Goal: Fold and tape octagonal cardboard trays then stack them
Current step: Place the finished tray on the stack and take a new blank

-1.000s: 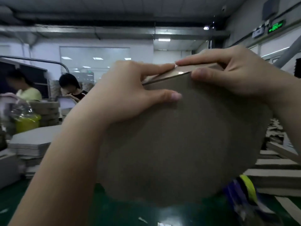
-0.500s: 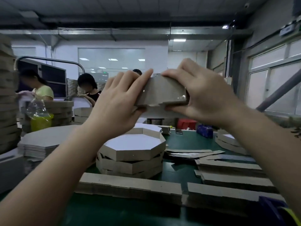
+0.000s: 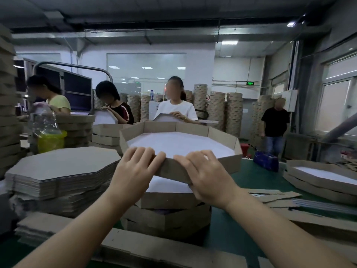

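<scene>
Cool, dim light is falling from rectangular white ceiling panels (image 3: 229, 42) high beyond the grip, while paler daylight is coming through tall windows (image 3: 336, 105) far to its right. The octagonal brown cardboard tray (image 3: 160, 127) is glaring white inside, just beyond the grip. Wide-angle distortion is bending the frame edges, and the background beyond is blurring softly.

Hidden under left hand (image 3: 135, 169) and right hand (image 3: 204, 175): part of near wall of held octagonal tray (image 3: 228, 163). Hidden behind tray and hands: top of folded-tray stack (image 3: 166, 215). Cut by bottom edge: left forearm (image 3: 77, 233), right forearm (image 3: 280, 229). Cut by left edge: tall cardboard stack (image 3: 7, 113). Cut by right edge: nested trays (image 3: 320, 180). Too small to read: green sign (image 3: 250, 83). Tape on tray corners: cannot tell.
</scene>
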Action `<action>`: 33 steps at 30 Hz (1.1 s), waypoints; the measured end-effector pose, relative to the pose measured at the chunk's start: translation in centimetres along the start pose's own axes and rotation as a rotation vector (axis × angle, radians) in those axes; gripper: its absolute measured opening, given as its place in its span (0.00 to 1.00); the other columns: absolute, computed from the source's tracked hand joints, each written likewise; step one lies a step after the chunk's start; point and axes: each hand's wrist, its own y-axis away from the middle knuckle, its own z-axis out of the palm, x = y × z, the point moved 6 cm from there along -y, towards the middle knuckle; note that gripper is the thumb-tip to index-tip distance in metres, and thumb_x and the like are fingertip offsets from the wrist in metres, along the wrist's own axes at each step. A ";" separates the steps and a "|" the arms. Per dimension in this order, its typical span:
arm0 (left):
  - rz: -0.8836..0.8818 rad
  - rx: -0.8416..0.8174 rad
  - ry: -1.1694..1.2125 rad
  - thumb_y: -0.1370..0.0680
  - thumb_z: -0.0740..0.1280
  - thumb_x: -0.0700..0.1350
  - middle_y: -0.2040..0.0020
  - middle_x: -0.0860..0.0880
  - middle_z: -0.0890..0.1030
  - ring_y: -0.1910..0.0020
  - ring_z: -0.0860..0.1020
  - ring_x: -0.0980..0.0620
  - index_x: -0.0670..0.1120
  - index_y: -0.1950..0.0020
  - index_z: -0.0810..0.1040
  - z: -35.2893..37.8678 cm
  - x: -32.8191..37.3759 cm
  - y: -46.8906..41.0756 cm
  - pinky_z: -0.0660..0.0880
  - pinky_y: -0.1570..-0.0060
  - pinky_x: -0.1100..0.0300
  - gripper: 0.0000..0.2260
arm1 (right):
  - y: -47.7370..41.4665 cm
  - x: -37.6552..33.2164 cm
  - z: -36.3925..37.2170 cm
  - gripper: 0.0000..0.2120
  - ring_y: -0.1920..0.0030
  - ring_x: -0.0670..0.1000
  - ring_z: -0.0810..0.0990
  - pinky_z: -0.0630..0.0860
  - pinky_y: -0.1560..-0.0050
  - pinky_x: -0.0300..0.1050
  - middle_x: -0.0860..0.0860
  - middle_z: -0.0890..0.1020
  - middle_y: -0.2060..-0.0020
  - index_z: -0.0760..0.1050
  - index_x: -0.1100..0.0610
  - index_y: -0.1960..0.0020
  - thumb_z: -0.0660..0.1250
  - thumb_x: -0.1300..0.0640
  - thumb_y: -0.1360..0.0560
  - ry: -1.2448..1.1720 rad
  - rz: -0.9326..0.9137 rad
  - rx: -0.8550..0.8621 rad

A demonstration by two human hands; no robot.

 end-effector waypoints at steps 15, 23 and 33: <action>-0.031 -0.454 -0.041 0.42 0.76 0.33 0.58 0.42 0.76 0.60 0.77 0.41 0.39 0.51 0.76 10.4 -3.4 3.7 0.77 0.47 0.45 0.21 | 0.6 -2.1 11.3 0.35 0.53 0.55 0.79 0.75 0.57 0.47 0.53 0.80 0.49 0.70 0.57 0.28 0.74 0.53 0.33 -0.216 0.119 -0.297; 0.062 -0.680 -0.047 0.31 0.66 0.33 0.38 0.49 0.68 0.36 0.68 0.48 0.49 0.30 0.61 12.0 -4.4 5.0 0.48 0.25 0.49 0.32 | 0.5 -2.5 12.0 0.34 0.43 0.56 0.73 0.68 0.45 0.51 0.54 0.75 0.40 0.59 0.56 0.23 0.67 0.51 0.24 -0.351 0.153 -0.434; -0.107 -0.737 -0.014 0.25 0.64 0.40 0.37 0.51 0.70 0.37 0.68 0.50 0.50 0.32 0.65 11.0 -4.7 5.6 0.60 0.36 0.61 0.22 | 0.5 -3.9 12.4 0.29 0.40 0.55 0.69 0.64 0.40 0.51 0.53 0.70 0.37 0.56 0.54 0.23 0.61 0.51 0.20 -0.408 0.231 -0.467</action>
